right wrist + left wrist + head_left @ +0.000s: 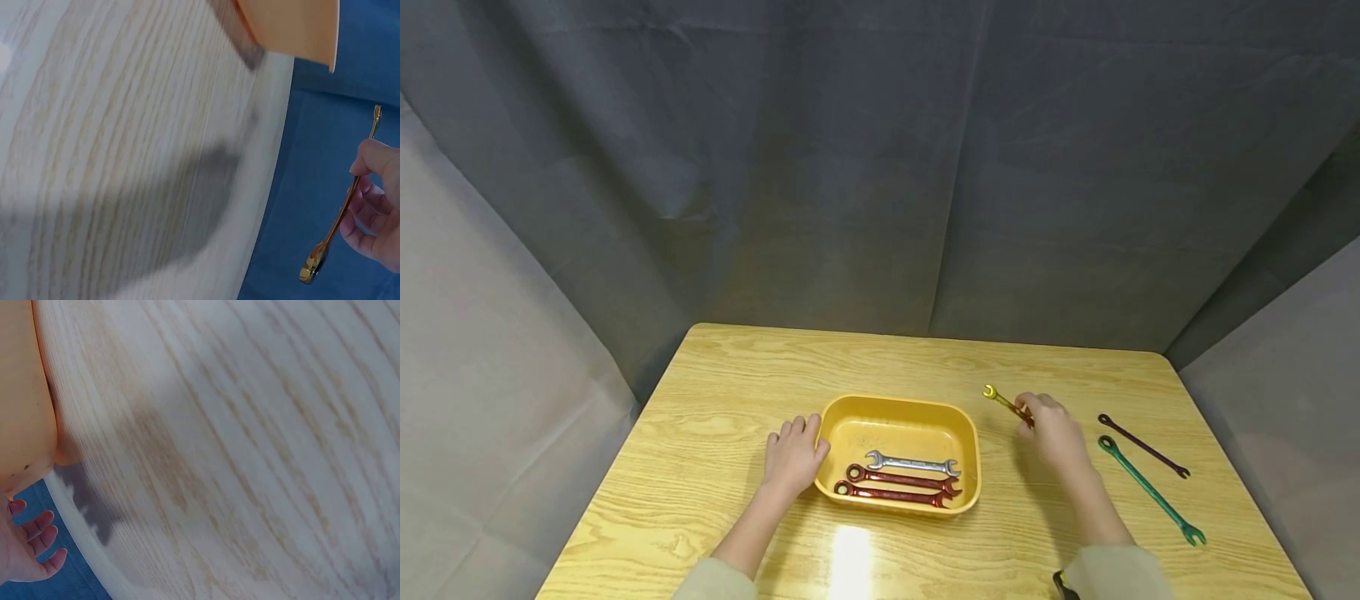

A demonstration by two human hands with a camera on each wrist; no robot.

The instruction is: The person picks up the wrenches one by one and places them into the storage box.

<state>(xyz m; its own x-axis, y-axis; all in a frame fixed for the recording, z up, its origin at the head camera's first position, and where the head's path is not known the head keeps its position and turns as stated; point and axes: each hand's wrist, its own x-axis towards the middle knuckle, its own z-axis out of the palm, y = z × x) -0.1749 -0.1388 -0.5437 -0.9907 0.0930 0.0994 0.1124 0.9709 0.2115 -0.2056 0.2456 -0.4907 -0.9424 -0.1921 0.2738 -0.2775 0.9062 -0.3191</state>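
Note:
My left hand rests at the left side of a yellow plastic bin, its thumb over the rim and its other fingers outside. In the left wrist view, those fingers look loose beside the bin. Inside the bin lie a silver open-ended wrench and two red wrenches, side by side near the front wall. To the right of the bin, my right hand pinches a gold wrench above the table. Both ends of this wrench stick out past the fingers in the right wrist view.
A purple wrench and a longer green wrench lie slanted on the wooden table at the right. A small dark object shows partly beside the right sleeve. Grey cloth hangs behind the table.

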